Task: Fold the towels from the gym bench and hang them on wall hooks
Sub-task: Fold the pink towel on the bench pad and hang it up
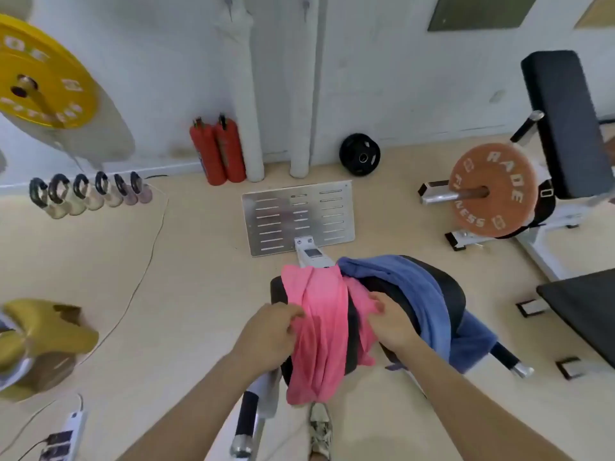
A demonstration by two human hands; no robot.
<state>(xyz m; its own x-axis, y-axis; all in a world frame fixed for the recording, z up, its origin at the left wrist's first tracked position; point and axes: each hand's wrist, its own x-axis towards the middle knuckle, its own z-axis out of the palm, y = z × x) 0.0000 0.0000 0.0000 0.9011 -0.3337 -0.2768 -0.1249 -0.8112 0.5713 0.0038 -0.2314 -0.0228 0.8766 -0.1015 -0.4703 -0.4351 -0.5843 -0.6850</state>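
Pink thin cloth towel (319, 327) lies draped, unfolded, over the black padded tabletop (454, 292), low of centre toward six o'clock. Left hand (269, 331) has its grip pinched on the towel's nine o'clock edge. The right hand (394, 322) grip is clamped on its three o'clock edge. Blue terry towel (422, 294) sits rumpled at three o'clock, untouched. Assessment: folding barely begun; neither towel is folded or hung on the metal wall hooks (304, 6) at twelve o'clock.
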